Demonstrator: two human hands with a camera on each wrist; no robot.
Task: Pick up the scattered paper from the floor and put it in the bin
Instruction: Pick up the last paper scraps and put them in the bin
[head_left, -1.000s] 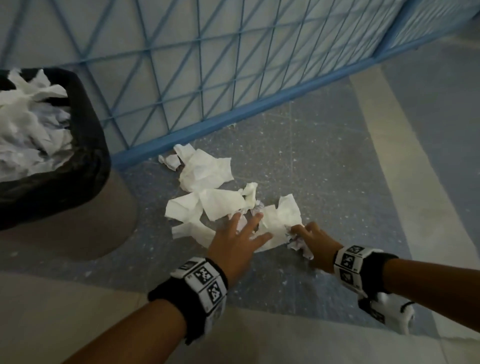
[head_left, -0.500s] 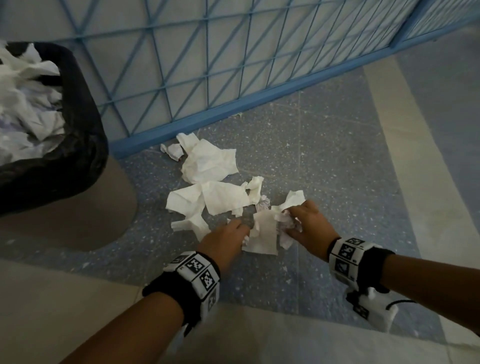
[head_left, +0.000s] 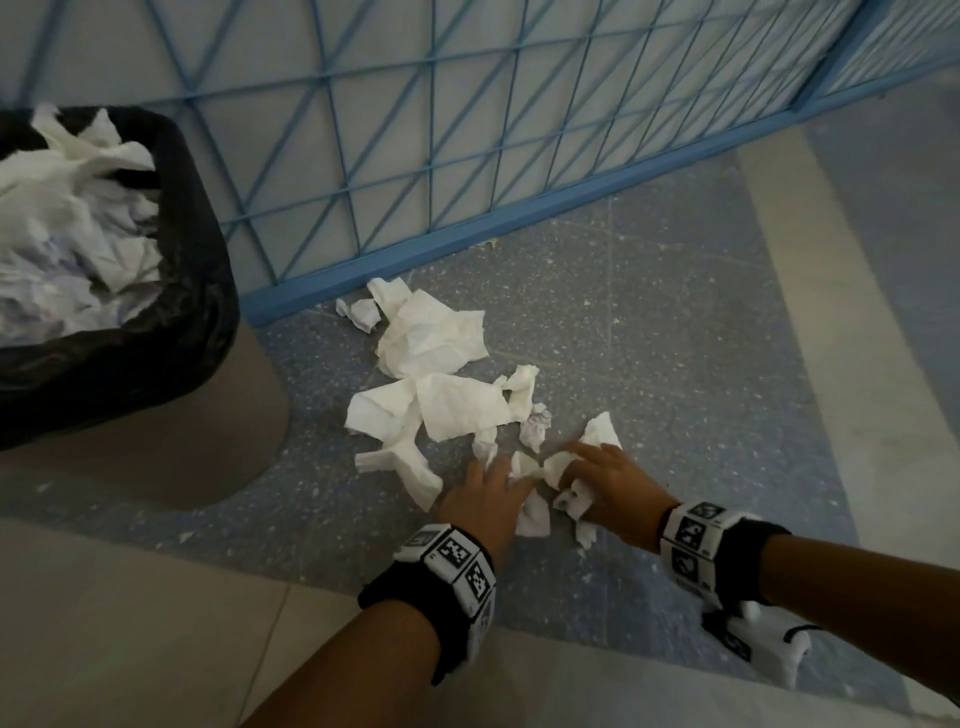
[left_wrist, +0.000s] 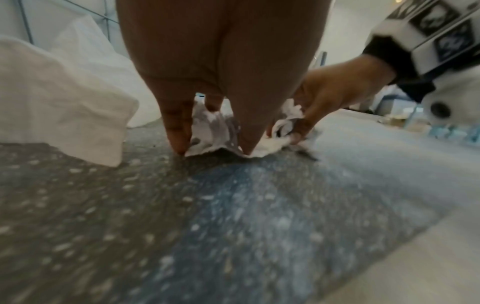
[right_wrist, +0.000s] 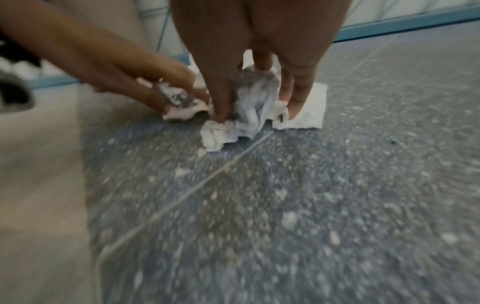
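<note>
While low over the speckled floor (head_left: 649, 332), close to a blue lattice fence (head_left: 467, 130). Beside it at far left, bin (head_left: 197, 291) with black liner, heaped with white paper. Between bin and hands, scattered paper (head_left: 431, 338) lying loose on the floor. Left hand (head_left: 485, 501) down on the nearest crumpled sheet (left_wrist: 213, 131), fingers (left_wrist: 176, 127) bent and pinching it, tips touching the floor. Right hand (head_left: 613, 488) just beside, nearly touching the left, fingers curled round a crumpled wad (right_wrist: 254, 105), one flat corner of it still on the floor.
</note>
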